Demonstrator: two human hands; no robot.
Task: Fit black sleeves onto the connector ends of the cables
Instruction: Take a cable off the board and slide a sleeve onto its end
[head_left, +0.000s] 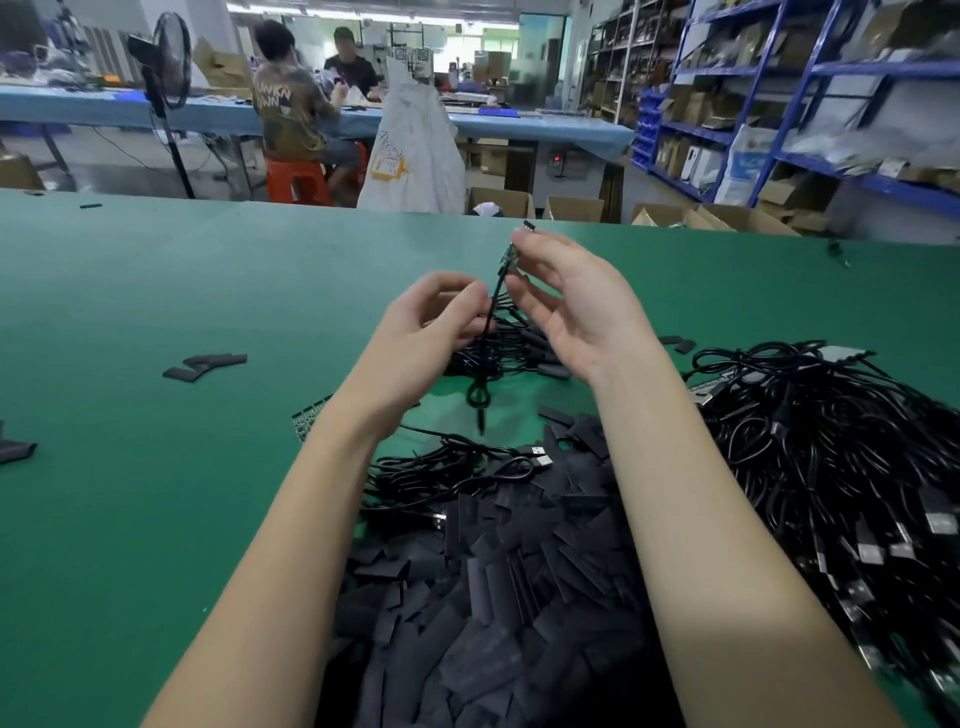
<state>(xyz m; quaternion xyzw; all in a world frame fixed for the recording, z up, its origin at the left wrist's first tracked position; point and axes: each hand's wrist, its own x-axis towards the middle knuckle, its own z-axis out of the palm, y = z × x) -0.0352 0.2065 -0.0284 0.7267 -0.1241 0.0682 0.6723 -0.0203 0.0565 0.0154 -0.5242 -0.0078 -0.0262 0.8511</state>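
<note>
We hold one thin black cable (493, 312) upright above the green table mat (156, 312), its connector end (511, 254) raised at the top. Our right hand (571, 306) pinches that connector end between thumb and fingertips, while our left hand (431, 332) curls its fingers around the cable's cord just below. Whether a sleeve already sits on the connector we cannot tell, for the tip is small and blurred.

The cord droops between our wrists into a small knot of black cables (498, 353) lying just beyond our hands. Under and between our forearms spreads a heap of flat black sleeves (493, 597). To the right of our right arm lies a large tangled pile of black cables with metal plugs (831, 467). A few loose black sleeves (205, 365) lie well to the left of our left hand.
</note>
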